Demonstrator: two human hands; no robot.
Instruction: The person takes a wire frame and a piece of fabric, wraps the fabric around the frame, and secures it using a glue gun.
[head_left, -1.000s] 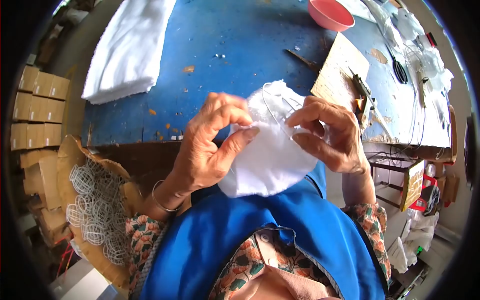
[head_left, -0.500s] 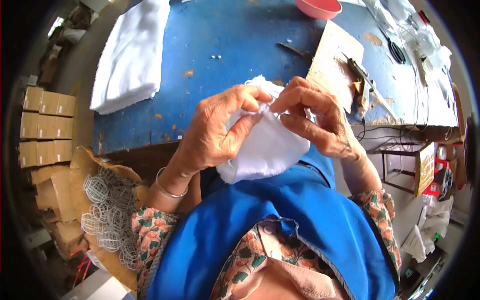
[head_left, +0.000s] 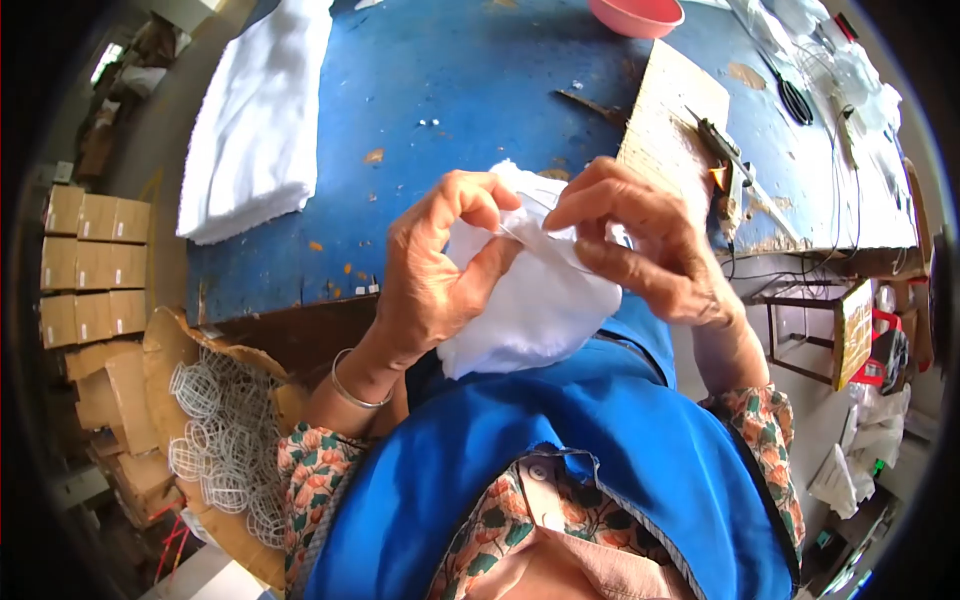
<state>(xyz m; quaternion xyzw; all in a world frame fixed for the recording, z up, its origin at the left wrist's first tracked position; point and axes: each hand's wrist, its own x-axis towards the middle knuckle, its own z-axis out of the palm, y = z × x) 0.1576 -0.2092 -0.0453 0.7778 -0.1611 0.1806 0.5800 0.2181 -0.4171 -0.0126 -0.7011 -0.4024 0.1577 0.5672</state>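
Observation:
A piece of white fabric [head_left: 535, 315] hangs between my hands at the table's near edge, over my blue apron [head_left: 590, 410]. My left hand [head_left: 440, 265] is closed in a pinch at the fabric's upper part, thumb and forefinger near a thin pale strand or fold. On the other side, my right hand [head_left: 645, 245] has its fingers curled and closed at the fabric's upper right. The exact grip points are partly hidden by the fingers. Past the hands, the fabric's frayed top edge shows.
A folded stack of white cloth [head_left: 250, 130] lies on the blue table [head_left: 430, 80]. At the right are a board [head_left: 680, 100], a glue gun [head_left: 728, 175] with cords, and a pink bowl [head_left: 640, 15]. Wire frames [head_left: 225, 440] and cardboard boxes [head_left: 95, 265] stand lower left.
My left hand's thumb and forefinger have moved slightly apart, and a pale strand or fold now shows between the hands. The fabric has shifted a little; the view has tilted slightly.

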